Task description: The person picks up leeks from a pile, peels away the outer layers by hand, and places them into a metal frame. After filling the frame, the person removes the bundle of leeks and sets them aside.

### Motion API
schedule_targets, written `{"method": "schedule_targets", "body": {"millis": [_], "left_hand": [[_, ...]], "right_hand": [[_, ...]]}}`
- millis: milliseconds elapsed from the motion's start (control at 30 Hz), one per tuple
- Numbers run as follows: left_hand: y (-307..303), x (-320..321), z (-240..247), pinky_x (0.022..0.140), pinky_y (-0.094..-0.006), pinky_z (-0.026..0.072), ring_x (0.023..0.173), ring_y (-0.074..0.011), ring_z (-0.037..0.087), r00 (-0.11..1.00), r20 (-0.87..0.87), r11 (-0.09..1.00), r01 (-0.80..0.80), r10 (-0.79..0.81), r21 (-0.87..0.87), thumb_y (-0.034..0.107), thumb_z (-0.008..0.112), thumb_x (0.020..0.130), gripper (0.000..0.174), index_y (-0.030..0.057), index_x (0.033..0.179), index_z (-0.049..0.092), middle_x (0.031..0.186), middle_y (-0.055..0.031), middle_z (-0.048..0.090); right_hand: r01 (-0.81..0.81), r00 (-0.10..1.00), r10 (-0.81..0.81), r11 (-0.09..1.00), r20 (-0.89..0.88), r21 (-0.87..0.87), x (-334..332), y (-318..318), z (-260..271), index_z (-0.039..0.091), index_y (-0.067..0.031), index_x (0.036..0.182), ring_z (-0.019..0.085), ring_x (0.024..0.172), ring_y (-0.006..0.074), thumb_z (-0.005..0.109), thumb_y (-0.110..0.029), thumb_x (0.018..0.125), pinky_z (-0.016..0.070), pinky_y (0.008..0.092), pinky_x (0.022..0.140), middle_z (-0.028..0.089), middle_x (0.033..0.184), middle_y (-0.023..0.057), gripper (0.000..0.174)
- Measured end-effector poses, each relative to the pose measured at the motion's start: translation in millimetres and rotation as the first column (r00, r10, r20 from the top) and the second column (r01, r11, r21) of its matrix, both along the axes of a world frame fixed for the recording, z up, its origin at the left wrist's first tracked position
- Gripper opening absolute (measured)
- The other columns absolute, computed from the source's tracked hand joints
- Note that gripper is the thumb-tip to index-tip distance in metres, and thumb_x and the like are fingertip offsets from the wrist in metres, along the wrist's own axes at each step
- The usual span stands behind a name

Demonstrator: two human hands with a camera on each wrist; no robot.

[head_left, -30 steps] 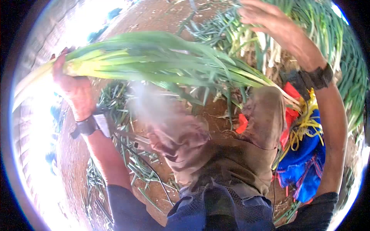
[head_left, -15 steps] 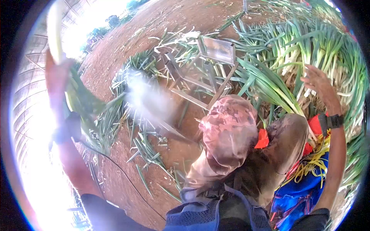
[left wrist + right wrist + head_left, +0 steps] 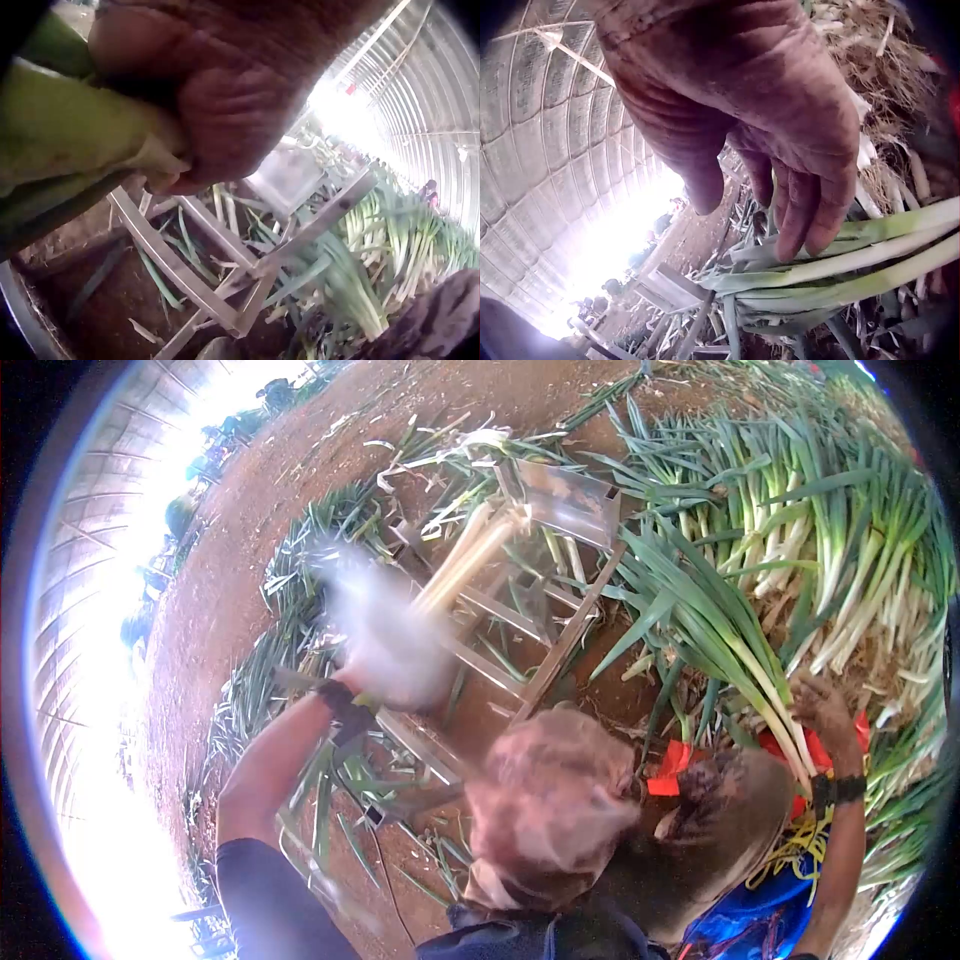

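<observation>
Leek bunch, gripped by the fingers of the left hand, has come down over the metal frame, while the right hand, fingers parted, has reached loose leeks, now graspable.

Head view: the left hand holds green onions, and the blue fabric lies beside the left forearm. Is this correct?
Not fully. The head view shows the blue fabric beside the right forearm, not the left one. The left hand does hold green onions.
</observation>
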State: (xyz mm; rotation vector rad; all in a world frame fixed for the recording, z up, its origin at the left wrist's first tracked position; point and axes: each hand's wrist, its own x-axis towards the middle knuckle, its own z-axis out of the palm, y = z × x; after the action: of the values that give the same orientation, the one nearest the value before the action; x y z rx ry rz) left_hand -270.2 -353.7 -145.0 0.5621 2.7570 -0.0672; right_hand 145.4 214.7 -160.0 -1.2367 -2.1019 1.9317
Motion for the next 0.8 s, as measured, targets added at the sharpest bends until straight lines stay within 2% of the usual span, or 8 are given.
{"method": "schedule_targets", "body": {"millis": [267,400,500,567,667,700,767,800], "left_hand": [[73.6,-81.7,-114.4,0.076,-0.0542,0.0491,0.088,-0.0493,0.063,0.995,0.008,0.982,0.098,-0.101,0.161,0.023,0.066,0.073,0.050,-0.0036,0.108,0.043,0.090,-0.0311,0.064],[93.5,-103.5,-139.8,0.077,-0.0532,0.0503,0.090,-0.0486,0.064,0.999,0.034,0.999,0.030,-0.031,0.038,0.029,0.069,0.075,0.054,-0.0050,0.108,0.044,0.091,-0.0313,0.064],[104.4,-84.6,-140.0,0.080,-0.0505,0.0524,0.093,-0.0438,0.067,0.998,-0.060,0.995,-0.028,0.034,0.095,0.051,0.081,0.066,0.082,-0.0064,0.113,0.045,0.100,-0.0302,0.065],[106.3,-85.5,-148.2,0.079,-0.0518,0.0529,0.096,-0.0417,0.067,0.994,-0.048,0.995,-0.101,0.102,0.025,0.060,0.084,0.058,0.097,-0.0060,0.117,0.046,0.103,-0.0282,0.065],[121.6,-62.9,-151.0,0.070,-0.0496,0.0543,0.088,-0.0377,0.068,0.890,-0.423,0.954,0.043,-0.172,-0.298,0.060,0.080,0.064,0.094,-0.0039,0.123,0.046,0.098,-0.0220,0.066],[128.4,-54.7,-140.9,0.064,-0.0460,0.0537,0.081,-0.0336,0.067,0.708,-0.584,0.916,0.256,-0.396,-0.310,0.052,0.077,0.071,0.080,-0.0024,0.123,0.050,0.093,-0.0184,0.065],[127.2,-57.0,-148.9,0.058,-0.0424,0.0532,0.073,-0.0295,0.067,0.441,-0.708,0.820,0.441,-0.552,-0.365,0.044,0.073,0.077,0.067,-0.0008,0.122,0.053,0.089,-0.0148,0.064],[114.1,-68.3,-178.5,0.054,-0.0388,0.0509,0.067,-0.0257,0.065,0.488,-0.647,0.804,0.449,-0.586,-0.389,0.035,0.068,0.080,0.052,-0.0003,0.117,0.056,0.085,-0.0119,0.062]], "right_hand": [[-0.048,0.991,0.075,0.974,0.114,-0.221,-36.6,-3.3,-58.8,0.049,0.0033,0.134,0.070,0.091,0.0171,0.067,-0.025,0.094,0.0567,0.0290,0.076,0.066,0.114,0.0093,0.052],[-0.133,0.978,0.171,0.950,0.115,-0.283,-47.3,-12.4,-75.0,0.051,0.0045,0.130,0.068,0.090,0.0179,0.068,-0.025,0.093,0.0549,0.0304,0.079,0.065,0.110,0.0093,0.050],[-0.053,0.992,0.094,0.910,0.081,-0.411,-48.4,-28.6,-79.5,0.051,0.0062,0.128,0.066,0.089,0.0211,0.066,-0.020,0.095,0.0534,0.0326,0.081,0.064,0.108,0.0110,0.045],[-0.091,0.991,0.122,0.914,0.055,-0.394,-42.7,-28.6,-92.2,0.052,0.0035,0.131,0.069,0.089,0.0185,0.070,-0.030,0.092,0.0532,0.0329,0.086,0.067,0.114,0.0087,0.054],[-0.075,0.991,0.114,0.894,0.062,-0.441,-27.4,-23.8,-111.6,0.051,0.0038,0.132,0.069,0.090,0.0193,0.069,-0.029,0.093,0.0527,0.0326,0.085,0.066,0.116,0.0090,0.054],[-0.072,0.992,0.110,0.895,0.062,-0.440,-23.0,-22.6,-113.7,0.051,0.0038,0.132,0.069,0.090,0.0193,0.069,-0.029,0.093,0.0527,0.0326,0.085,0.066,0.116,0.0090,0.054],[-0.077,0.983,0.132,0.927,0.127,-0.367,-17.5,-21.2,-116.3,0.052,0.0027,0.132,0.069,0.090,0.0202,0.069,-0.031,0.093,0.0528,0.0315,0.083,0.064,0.119,0.0091,0.054],[-0.079,0.984,0.133,0.926,0.123,-0.368,-15.1,-20.8,-117.1,0.052,0.0027,0.132,0.069,0.090,0.0202,0.069,-0.031,0.093,0.0528,0.0315,0.083,0.064,0.119,0.0091,0.054]]}}
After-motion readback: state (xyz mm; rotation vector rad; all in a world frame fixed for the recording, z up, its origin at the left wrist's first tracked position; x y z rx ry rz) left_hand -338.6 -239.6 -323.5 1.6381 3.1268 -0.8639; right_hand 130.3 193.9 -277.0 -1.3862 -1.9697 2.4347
